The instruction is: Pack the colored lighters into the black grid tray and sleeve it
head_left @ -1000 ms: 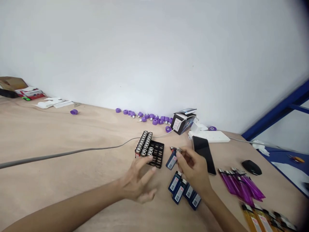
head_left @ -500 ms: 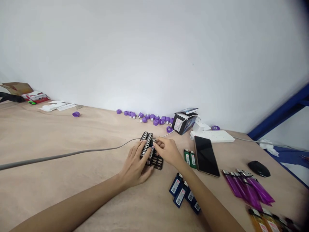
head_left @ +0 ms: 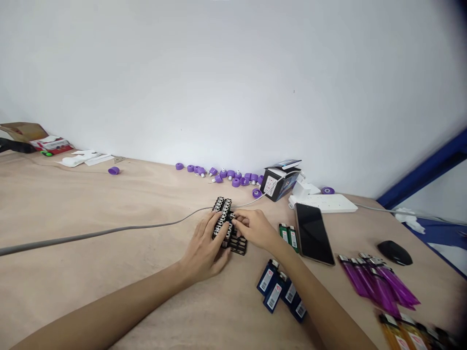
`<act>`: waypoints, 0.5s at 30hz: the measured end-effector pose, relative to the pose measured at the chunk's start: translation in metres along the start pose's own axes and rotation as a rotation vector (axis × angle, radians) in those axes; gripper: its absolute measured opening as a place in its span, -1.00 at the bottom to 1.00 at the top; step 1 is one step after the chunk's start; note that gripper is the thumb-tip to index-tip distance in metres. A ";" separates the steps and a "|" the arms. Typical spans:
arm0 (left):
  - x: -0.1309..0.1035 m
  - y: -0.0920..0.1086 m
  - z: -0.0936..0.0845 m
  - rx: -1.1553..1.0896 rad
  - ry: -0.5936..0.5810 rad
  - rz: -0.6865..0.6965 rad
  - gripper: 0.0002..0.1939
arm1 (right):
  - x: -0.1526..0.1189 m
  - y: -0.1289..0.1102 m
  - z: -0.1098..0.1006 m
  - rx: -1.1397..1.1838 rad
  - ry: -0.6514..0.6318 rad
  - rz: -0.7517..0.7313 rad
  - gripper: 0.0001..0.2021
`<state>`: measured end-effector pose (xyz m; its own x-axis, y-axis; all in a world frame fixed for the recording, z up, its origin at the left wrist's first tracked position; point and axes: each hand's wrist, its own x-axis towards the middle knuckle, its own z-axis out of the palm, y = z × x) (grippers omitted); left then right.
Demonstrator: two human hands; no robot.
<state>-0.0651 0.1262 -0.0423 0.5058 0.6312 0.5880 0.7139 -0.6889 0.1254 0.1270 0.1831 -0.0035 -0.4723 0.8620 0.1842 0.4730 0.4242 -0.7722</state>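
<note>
A black tray [head_left: 239, 245] with slots lies on the table, and rows of lighters [head_left: 223, 206] with metal tops stand in it. My left hand [head_left: 204, 248] rests around its left and near sides, fingers spread over the lighters and thumb at the near edge. At the tray's right side, my right hand [head_left: 255, 227] pinches a lighter by its top; the fingers hide most of it. Blue lighters [head_left: 273, 294] lie beside my right forearm, and two green lighters [head_left: 292, 237] lie right of that hand.
A phone [head_left: 314, 233], power strip [head_left: 333, 203], black box [head_left: 279, 183] and mouse [head_left: 394, 253] are to the right. Purple lighters [head_left: 385, 284] and orange ones [head_left: 399, 335] lie near right. Purple caps [head_left: 230, 174] line the wall; a grey cable [head_left: 127, 228] crosses the left.
The view has shifted slightly. My right fingers have moved a little at the tray's right side, while my left hand stays on the tray.
</note>
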 end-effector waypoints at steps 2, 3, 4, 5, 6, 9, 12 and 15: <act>0.000 0.000 0.000 0.009 -0.001 0.002 -0.36 | -0.001 0.000 -0.003 -0.008 -0.044 -0.008 -0.82; 0.000 0.000 0.000 0.014 -0.003 0.002 -0.36 | -0.002 -0.001 -0.004 -0.012 -0.067 -0.013 -0.81; 0.000 0.000 0.000 0.019 -0.006 0.002 -0.36 | -0.002 -0.002 -0.005 -0.017 -0.090 -0.020 -0.80; 0.000 -0.001 0.001 0.024 -0.008 0.001 -0.36 | -0.003 -0.003 -0.006 -0.024 -0.112 -0.027 -0.79; 0.000 -0.001 0.002 0.029 -0.009 0.000 -0.35 | -0.003 -0.004 -0.007 -0.031 -0.132 -0.034 -0.78; 0.000 -0.001 0.003 0.048 -0.012 -0.004 -0.33 | -0.002 -0.006 -0.007 -0.061 -0.177 -0.046 -0.77; 0.000 -0.001 0.004 0.069 -0.023 -0.006 -0.32 | -0.001 -0.009 -0.009 -0.097 -0.203 -0.046 -0.78; 0.000 0.000 0.003 0.067 -0.010 -0.002 -0.34 | -0.009 -0.015 -0.022 -0.166 -0.196 -0.028 -0.80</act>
<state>-0.0637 0.1273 -0.0449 0.5091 0.6361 0.5798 0.7453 -0.6627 0.0728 0.1405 0.1756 0.0196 -0.6143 0.7859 0.0703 0.5659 0.5009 -0.6548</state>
